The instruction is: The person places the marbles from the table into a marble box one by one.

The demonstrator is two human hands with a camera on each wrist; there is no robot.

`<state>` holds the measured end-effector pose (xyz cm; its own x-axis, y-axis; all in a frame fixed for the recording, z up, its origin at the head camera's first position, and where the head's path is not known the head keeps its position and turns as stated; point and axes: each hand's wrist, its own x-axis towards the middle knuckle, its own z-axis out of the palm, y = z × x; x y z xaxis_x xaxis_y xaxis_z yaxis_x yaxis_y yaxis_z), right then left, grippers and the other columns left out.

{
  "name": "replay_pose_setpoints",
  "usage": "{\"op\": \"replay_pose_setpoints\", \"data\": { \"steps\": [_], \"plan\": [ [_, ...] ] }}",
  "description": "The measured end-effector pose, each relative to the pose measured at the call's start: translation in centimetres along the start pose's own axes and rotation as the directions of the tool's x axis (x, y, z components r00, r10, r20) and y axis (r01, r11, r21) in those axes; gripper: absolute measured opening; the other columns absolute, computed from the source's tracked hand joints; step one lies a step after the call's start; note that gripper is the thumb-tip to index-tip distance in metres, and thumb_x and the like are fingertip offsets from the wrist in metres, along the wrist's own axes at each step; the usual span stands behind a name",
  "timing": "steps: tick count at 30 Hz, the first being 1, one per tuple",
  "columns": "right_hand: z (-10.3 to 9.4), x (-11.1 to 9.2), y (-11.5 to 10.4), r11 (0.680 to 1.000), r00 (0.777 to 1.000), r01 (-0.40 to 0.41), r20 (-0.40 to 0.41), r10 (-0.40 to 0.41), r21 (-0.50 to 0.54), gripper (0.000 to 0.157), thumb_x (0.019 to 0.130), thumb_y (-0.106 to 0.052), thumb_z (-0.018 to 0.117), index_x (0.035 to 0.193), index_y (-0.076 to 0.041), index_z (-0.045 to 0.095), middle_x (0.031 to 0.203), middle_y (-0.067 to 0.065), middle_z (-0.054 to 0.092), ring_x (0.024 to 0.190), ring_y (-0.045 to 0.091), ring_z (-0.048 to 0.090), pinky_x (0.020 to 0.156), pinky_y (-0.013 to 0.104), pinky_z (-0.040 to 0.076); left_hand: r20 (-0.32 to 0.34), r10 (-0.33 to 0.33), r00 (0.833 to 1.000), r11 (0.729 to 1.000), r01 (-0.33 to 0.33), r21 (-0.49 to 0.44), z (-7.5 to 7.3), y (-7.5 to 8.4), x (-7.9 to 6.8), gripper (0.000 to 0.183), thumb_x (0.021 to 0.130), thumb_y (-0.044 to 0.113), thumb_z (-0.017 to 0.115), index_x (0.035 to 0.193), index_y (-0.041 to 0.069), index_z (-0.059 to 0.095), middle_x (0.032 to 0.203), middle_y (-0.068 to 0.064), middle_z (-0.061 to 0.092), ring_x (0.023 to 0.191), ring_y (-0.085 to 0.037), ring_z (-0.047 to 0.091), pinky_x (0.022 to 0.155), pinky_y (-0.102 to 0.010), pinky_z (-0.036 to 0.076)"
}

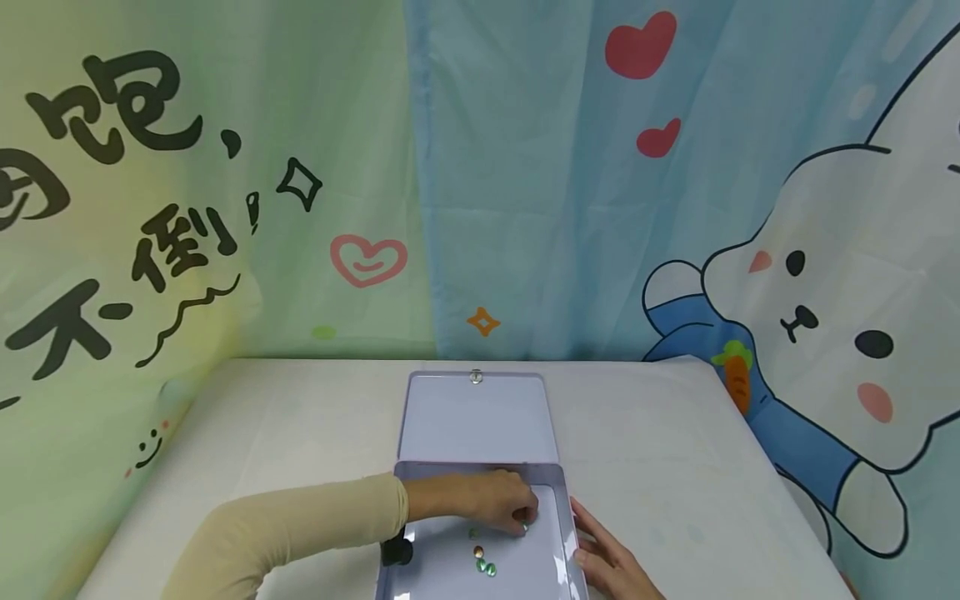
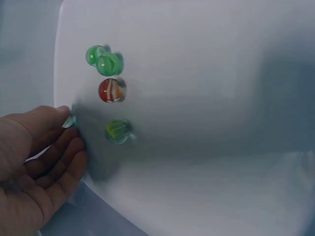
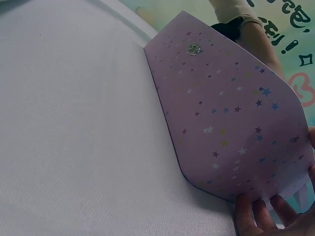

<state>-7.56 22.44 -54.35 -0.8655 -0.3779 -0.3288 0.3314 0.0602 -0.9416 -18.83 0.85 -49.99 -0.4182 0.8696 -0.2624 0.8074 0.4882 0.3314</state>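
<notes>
My left hand (image 1: pixel 495 500) reaches over the left wall of a shallow lidded box (image 1: pixel 567 546), inside its right part. Its thumb and fingers pinch a clear greenish marble (image 2: pixel 69 121) low over the box floor. Beside the fingers lie a yellow-green marble (image 2: pixel 117 130), a red and orange marble (image 2: pixel 109 90) and two green marbles (image 2: pixel 109 65) touching each other. My right hand (image 1: pixel 611 554) rests against the outside of the box's right wall, fingers extended. In the right wrist view its fingers (image 3: pixel 263 216) touch the star-patterned pink outer side.
The box's lid (image 1: pixel 476 425) lies folded back behind it, with a round metal clasp (image 1: pixel 476 377) at its far edge. A white cloth (image 1: pixel 660 442) covers the table. A printed curtain (image 1: pixel 510 192) hangs behind. A black strap (image 1: pixel 397 550) circles the left wrist.
</notes>
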Motion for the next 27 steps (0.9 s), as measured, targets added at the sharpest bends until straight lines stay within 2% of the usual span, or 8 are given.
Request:
{"op": "replay_pose_setpoints", "data": {
  "steps": [4,9,12,14,19,23,25,27],
  "plan": [
    [0.0,0.1,0.3,0.999,1.000,-0.024,-0.007,0.024,0.026,0.070,0.101,-0.032,0.047,0.156,-0.019,0.007,0.158,0.033,0.006,0.130,0.038,0.048,0.094,0.061,0.049,0.031,-0.023,0.999,1.000,0.023,-0.013,-1.0,0.5,-0.6,0.027,0.087,0.026,0.073,0.111,0.014,0.068,0.079,0.012,0.066,0.063,0.004,0.049,0.057,-0.008,0.039],
    [0.0,0.0,0.5,0.999,0.999,-0.029,-0.020,0.030,0.032,0.069,0.100,-0.031,0.048,0.156,-0.019,0.009,0.157,0.034,0.010,0.126,0.037,0.052,0.091,0.060,0.051,0.028,0.007,1.000,0.992,-0.003,-0.127,-4.2,0.8,-2.7,0.031,0.093,0.028,0.066,0.119,0.013,0.064,0.084,0.009,0.067,0.068,0.003,0.054,0.061,-0.010,0.044],
    [0.0,-0.1,0.4,0.999,0.998,-0.046,-0.037,0.047,0.027,0.069,0.100,-0.033,0.049,0.156,-0.022,0.010,0.158,0.031,0.011,0.125,0.036,0.053,0.090,0.060,0.052,-0.038,0.039,0.999,0.980,-0.045,-0.192,-5.8,0.6,-4.4,0.027,0.095,0.029,0.062,0.118,0.015,0.064,0.088,0.011,0.066,0.072,0.004,0.055,0.065,-0.010,0.046],
    [0.1,-0.2,0.2,0.999,0.997,-0.051,-0.049,0.052,0.019,0.069,0.099,-0.034,0.049,0.156,-0.024,0.011,0.158,0.030,0.012,0.126,0.036,0.052,0.090,0.061,0.051,-0.087,0.039,0.995,0.972,-0.058,-0.226,-6.3,0.5,-5.6,0.025,0.097,0.029,0.060,0.117,0.016,0.064,0.088,0.012,0.065,0.074,0.004,0.055,0.067,-0.010,0.046],
    [0.3,-0.3,-0.1,0.999,0.996,-0.046,-0.073,0.046,-0.009,0.068,0.099,-0.033,0.050,0.156,-0.024,0.013,0.159,0.028,0.014,0.129,0.037,0.050,0.092,0.061,0.050,-0.186,-0.029,0.982,0.947,-0.033,-0.320,-6.0,0.0,-8.6,0.022,0.097,0.027,0.059,0.116,0.017,0.065,0.087,0.014,0.064,0.077,0.006,0.055,0.072,-0.010,0.048],
    [0.2,-0.3,-0.4,0.999,0.997,-0.020,-0.074,0.017,-0.036,0.067,0.100,-0.031,0.050,0.156,-0.022,0.014,0.159,0.028,0.014,0.131,0.041,0.046,0.093,0.061,0.050,-0.263,-0.110,0.958,0.900,-0.016,-0.436,-5.7,-1.1,-10.8,0.021,0.097,0.024,0.060,0.115,0.016,0.066,0.092,0.011,0.068,0.081,0.005,0.058,0.076,-0.014,0.051],
    [0.3,-0.2,-0.6,0.999,0.997,-0.009,-0.073,0.005,-0.046,0.067,0.100,-0.030,0.050,0.156,-0.020,0.015,0.158,0.029,0.015,0.132,0.042,0.045,0.093,0.060,0.050,-0.317,-0.161,0.935,0.872,-0.016,-0.490,-5.6,-1.8,-12.2,0.021,0.096,0.024,0.061,0.115,0.017,0.067,0.096,0.009,0.069,0.085,0.003,0.060,0.078,-0.016,0.052],
    [0.3,-0.2,-0.6,0.999,0.997,-0.014,-0.074,0.010,-0.047,0.067,0.099,-0.031,0.050,0.156,-0.021,0.016,0.158,0.029,0.015,0.133,0.042,0.044,0.093,0.060,0.050,-0.372,-0.226,0.900,0.846,-0.008,-0.533,-5.4,-2.8,-13.9,0.020,0.096,0.026,0.061,0.114,0.019,0.067,0.097,0.008,0.070,0.087,0.001,0.062,0.080,-0.019,0.053]
  ]
}}
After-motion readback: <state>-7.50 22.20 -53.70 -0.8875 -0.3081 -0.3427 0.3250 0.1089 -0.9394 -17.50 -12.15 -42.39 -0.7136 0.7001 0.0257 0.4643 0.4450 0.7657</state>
